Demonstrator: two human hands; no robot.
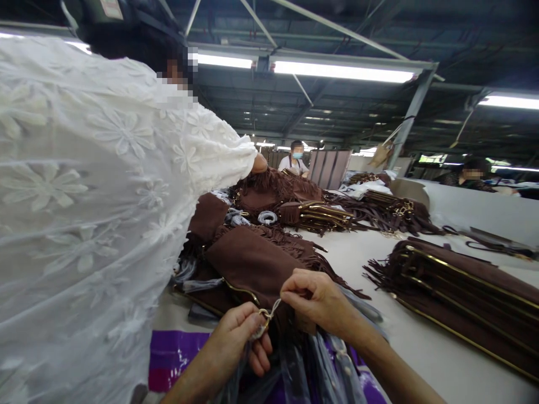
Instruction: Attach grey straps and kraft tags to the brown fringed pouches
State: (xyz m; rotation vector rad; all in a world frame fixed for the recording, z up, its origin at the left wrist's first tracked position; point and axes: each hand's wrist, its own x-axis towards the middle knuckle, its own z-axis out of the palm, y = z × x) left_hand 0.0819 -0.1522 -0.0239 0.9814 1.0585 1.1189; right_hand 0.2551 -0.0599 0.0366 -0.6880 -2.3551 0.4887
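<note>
Between the fingers of my left hand [248, 336] is a gold metal ring [265, 315], which looks like bag hardware. My right hand [318, 297] pinches a pale string loop [275, 307] that runs to the ring. Just behind both hands lies a dark brown fringed bag [252, 261] with a gold zipper [242, 290] along its near edge. Plastic-wrapped straps [324, 370] hang below my hands, over a shiny purple sheet [177, 353]. What else sits in my left palm is hidden by the fingers.
A person in a white floral garment [92, 224] stands close on my left. Stacked brown bags with gold zippers [458, 297] lie on the white table [353, 258] at right. More fringed bags [269, 191] and straps [400, 213] are piled farther back. Other people sit beyond.
</note>
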